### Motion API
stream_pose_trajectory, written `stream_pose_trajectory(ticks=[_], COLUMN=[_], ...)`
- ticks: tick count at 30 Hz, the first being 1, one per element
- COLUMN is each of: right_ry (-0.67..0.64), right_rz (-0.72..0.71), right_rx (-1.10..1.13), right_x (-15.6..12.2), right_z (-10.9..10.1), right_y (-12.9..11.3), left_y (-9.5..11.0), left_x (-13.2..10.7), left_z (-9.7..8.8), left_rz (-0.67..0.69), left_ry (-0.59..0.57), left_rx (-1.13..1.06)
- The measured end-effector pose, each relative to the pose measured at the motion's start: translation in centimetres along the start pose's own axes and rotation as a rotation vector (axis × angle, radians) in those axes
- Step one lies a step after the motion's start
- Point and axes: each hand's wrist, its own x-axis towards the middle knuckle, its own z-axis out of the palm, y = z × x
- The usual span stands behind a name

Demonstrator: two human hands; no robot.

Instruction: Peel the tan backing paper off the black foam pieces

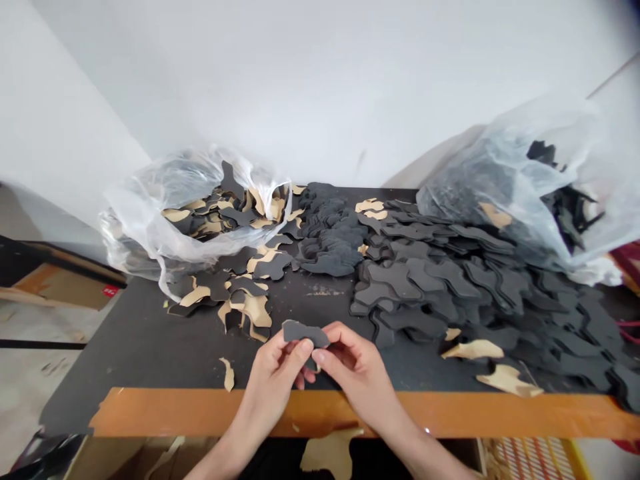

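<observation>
Between my two hands, above the front of the black table, is a dark grey foam piece (304,332) with a wavy outline. My left hand (277,367) pinches its left part, thumb on the near face. The thumb and fingers of my right hand (353,360) close on its right part. The fingertips behind the piece are partly hidden. Right of my hands lie overlapping stacks of similar dark foam pieces (425,287). Beyond them stands a dense row of blacker pieces (333,233). To the left are loose dark pieces and tan paper backings (255,310).
A clear plastic bag (135,227) holding dark and tan pieces sits back left; another plastic bag (460,173) with dark pieces leans back right. Orange tape (200,412) covers the table's front edge. Tan scraps (507,380) lie right. Below is a yellow-rimmed basket (570,460).
</observation>
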Motion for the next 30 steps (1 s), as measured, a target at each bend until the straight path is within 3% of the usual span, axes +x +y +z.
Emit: stream_pose_trajectory(ticks=[7, 16, 24, 30], right_ry=[-0.020, -0.025, -0.099, -0.200], right_rz=[0.135, 0.220, 0.272, 0.203], right_rx=[-0.081, -0.016, -0.125, -0.303], right_x=[-0.2, -1.0, -1.4, -1.6], right_z=[-1.2, -2.0, -2.6, -3.5], right_y=[-0.4, 0.4, 0.1, 0.0], left_y=[1.0, 1.6, 2.3, 2.3], left_x=[-0.1, 0.1, 0.8, 1.1], left_z=[-1.4, -1.9, -2.1, -2.5], left_rz=[0.047, -0.083, -0.135, -0.194], left_ry=[0.103, -0.166, -0.298, -0.399], left_rx=[0.120, 0.166, 0.334, 0.346])
